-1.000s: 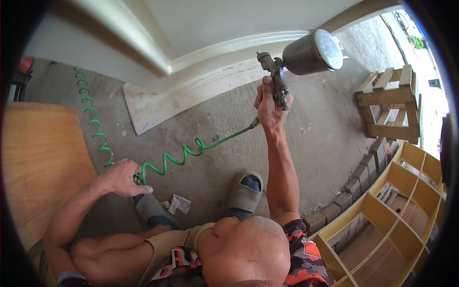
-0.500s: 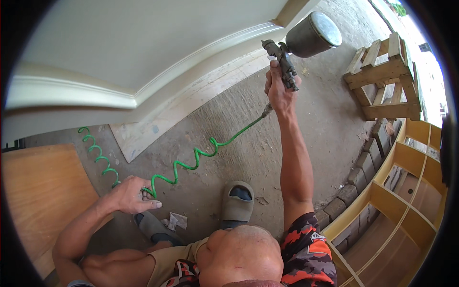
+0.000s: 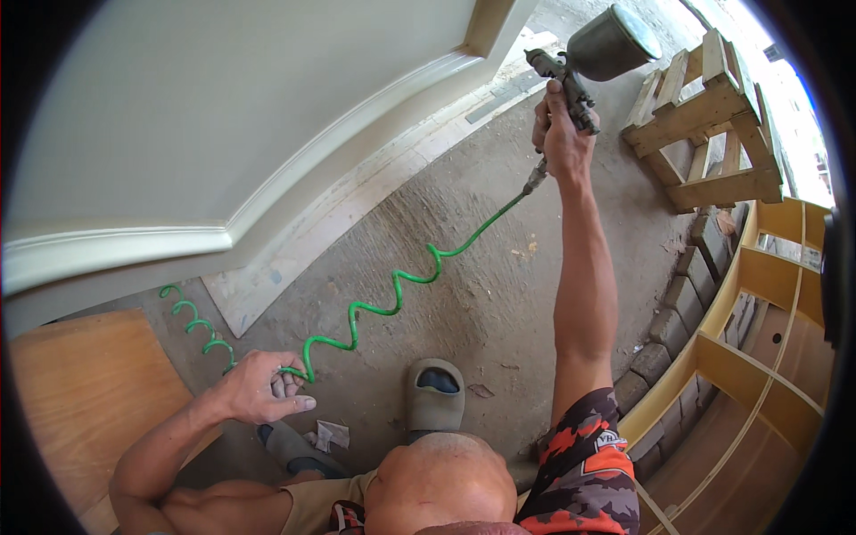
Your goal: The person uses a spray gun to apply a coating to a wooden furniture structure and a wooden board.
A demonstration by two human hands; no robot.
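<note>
My right hand point(image 3: 567, 143) is raised at upper right, gripping a metal spray gun point(image 3: 573, 87) with a large grey cup point(image 3: 608, 43) on it. A green coiled hose point(image 3: 399, 292) runs from the fitting under the gun down to my left hand point(image 3: 260, 388). That hand, at lower left, has its fingers curled round the hose, which continues in loose coils behind it toward the white panel. This panel point(image 3: 205, 107), with moulded trim point(image 3: 339, 125), fills the upper left, left of the gun.
A pale board point(image 3: 245, 294) lies along the panel's foot. A plywood sheet point(image 3: 98, 383) is at left. A pallet-wood crate point(image 3: 704, 120), grey blocks point(image 3: 669, 334) and a yellowish wooden shelf frame point(image 3: 744, 370) line the right side. My sandalled foot point(image 3: 435, 401) is on the concrete floor point(image 3: 481, 303).
My right hand has moved up and rightward with the gun, and the hose looks more stretched. My left hand sits lower. The view has shifted, with more white panel showing.
</note>
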